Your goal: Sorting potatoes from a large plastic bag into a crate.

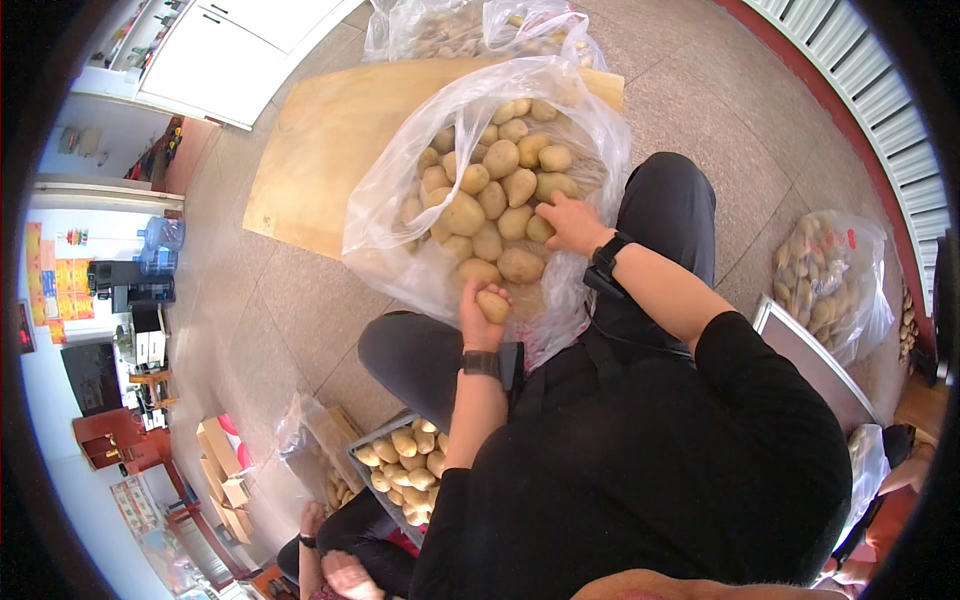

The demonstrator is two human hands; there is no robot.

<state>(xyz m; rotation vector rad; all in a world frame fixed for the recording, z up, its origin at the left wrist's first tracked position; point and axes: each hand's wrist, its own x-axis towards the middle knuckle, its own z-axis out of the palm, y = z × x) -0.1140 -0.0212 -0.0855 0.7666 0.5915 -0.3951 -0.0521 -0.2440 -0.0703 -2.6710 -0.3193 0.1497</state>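
A large clear plastic bag (375,259) lies wide-mouthed before me, filled with several loose potatoes (501,159). My left hand (480,319) is at the bag's near edge with its fingers curled around one potato (493,307). Inside the bag's right side, my right hand (576,225) has its thumb and fingers on either side of a small greenish potato (538,229), which still rests among the others. Both wrists wear dark bands.
Under the bag is a wooden board (322,150). More bagged potatoes (480,34) stand beyond it, and another bag (825,285) sits at the right. A crate (405,465) of potatoes is by my left elbow. Beside it, a co-worker's hands (349,574) show.
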